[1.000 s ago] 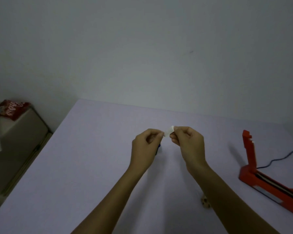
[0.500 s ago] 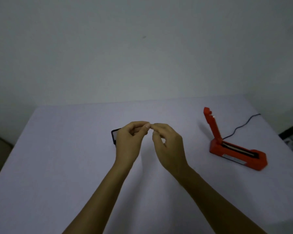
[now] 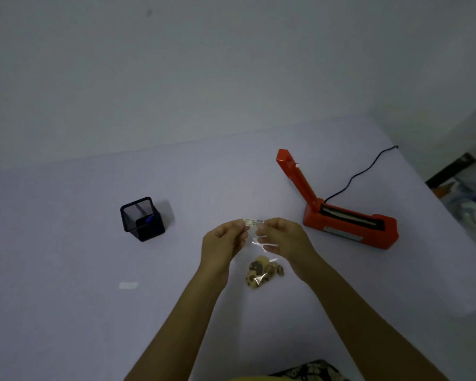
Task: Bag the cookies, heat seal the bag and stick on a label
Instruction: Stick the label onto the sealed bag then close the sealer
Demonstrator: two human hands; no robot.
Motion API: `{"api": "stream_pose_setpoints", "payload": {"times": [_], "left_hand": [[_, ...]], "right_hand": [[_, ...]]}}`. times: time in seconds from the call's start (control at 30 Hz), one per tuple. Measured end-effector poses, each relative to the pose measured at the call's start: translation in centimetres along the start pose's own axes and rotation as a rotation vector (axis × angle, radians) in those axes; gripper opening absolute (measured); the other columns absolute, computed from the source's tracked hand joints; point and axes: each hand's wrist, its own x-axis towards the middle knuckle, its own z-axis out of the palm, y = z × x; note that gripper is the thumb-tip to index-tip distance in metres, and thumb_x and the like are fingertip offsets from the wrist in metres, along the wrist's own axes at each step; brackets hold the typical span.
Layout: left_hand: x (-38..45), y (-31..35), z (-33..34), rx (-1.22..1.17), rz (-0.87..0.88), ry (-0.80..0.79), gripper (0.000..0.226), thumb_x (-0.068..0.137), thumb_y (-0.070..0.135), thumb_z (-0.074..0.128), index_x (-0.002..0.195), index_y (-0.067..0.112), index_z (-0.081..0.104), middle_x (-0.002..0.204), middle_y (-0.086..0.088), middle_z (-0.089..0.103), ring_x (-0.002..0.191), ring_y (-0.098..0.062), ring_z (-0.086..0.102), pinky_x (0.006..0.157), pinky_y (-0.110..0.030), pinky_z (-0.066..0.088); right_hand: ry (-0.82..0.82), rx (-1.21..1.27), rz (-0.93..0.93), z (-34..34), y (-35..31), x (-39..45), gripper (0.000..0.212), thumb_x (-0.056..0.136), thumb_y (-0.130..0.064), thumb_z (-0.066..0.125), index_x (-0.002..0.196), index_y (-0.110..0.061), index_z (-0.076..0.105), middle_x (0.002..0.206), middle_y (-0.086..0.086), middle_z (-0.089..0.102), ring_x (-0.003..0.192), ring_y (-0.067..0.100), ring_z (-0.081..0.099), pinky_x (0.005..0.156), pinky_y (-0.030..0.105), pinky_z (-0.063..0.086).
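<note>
Up close, both hands pinched a small white label (image 3: 253, 221) between them, above the table (image 3: 66, 312). The left hand (image 3: 222, 246) gripped the label's left end between thumb and curled fingers; the right hand (image 3: 284, 241) gripped the right end the same way, its other fingers tucked under. Dark print ran across the strip, too small to read. The label was held level, stretched between the two sets of fingertips.

Just below the hands lay the bag (image 3: 261, 253), clear plastic, catching pale glints near the right fingers. It was hard to tell whether the right hand touched the bag's upper edge or only hovered over it. The cookies (image 3: 263, 270) sat bunched at the bag's near end, round and tan with dark spots, resting on the table between the two forearms.

To the left of the cookies, well apart, a pale slip (image 3: 129, 285) lay flat on the table. Farther left and back stood a black mesh cup (image 3: 142, 219) with something blue inside. To the right of the hands sat the red sealer (image 3: 349, 224), its arm raised and leaning back to the left, the sealing bar exposed. A black cord (image 3: 360, 173) ran from its rear toward the far right corner of the table. A patterned cloth (image 3: 311, 371) showed at the bottom edge.
</note>
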Motion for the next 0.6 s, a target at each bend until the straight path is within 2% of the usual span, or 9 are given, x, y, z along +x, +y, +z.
{"api": "stream_pose_setpoints", "payload": {"times": [0.13,0.33,0.47,0.53,0.6], "left_hand": [[1.4,-2.7,1.6,0.05,-0.04,0.062,0.013,0.09,0.008,0.06,0.089,0.006,0.073,0.082,-0.01,0.07,0.077,-0.017,0.063,0.082,-0.03,0.054],[5.6,-6.8,1.0,0.463,0.035,0.228,0.011,0.086,0.019,0.064,0.084,0.013,0.073,0.08,0.002,0.071,0.077,-0.014,0.062,0.073,-0.026,0.05],[7.5,-8.8,0.4,0.706,0.047,0.301,0.012,0.086,0.022,0.061,0.082,0.015,0.069,0.076,0.006,0.067,0.073,-0.011,0.059,0.062,-0.017,0.043],[8.1,-9.7,0.5,0.81,0.024,0.3,0.012,0.086,0.021,0.06,0.077,0.014,0.064,0.07,0.006,0.062,0.072,-0.014,0.058,0.059,-0.02,0.04],[8.5,-10.4,0.8,0.876,0.0,0.3,0.012,0.086,0.021,0.059,0.079,0.013,0.065,0.074,0.003,0.064,0.075,-0.017,0.059,0.064,-0.024,0.043]], "right_hand": [[-0.078,-0.063,0.044,-2.1,1.4,2.1,0.011,0.087,-0.013,0.065,0.094,-0.008,0.07,0.085,0.008,0.072,0.077,0.016,0.068,0.067,0.024,0.053],[-0.06,-0.272,0.114,-2.7,4.6,6.4,0.013,0.086,-0.018,0.062,0.084,-0.008,0.071,0.077,0.005,0.07,0.067,0.014,0.063,0.059,0.025,0.05],[-0.031,-0.565,0.063,-2.1,7.3,8.7,0.019,0.081,-0.024,0.065,0.077,-0.007,0.07,0.072,0.011,0.069,0.063,0.015,0.06,0.061,0.029,0.049],[-0.037,-0.663,0.038,-1.8,8.3,9.4,0.023,0.083,-0.025,0.064,0.078,-0.003,0.068,0.071,0.01,0.068,0.064,0.016,0.059,0.062,0.027,0.048],[-0.034,-0.725,0.016,-1.7,8.9,9.7,0.022,0.083,-0.025,0.064,0.077,-0.004,0.067,0.072,0.007,0.07,0.067,0.018,0.063,0.062,0.028,0.05]]}}
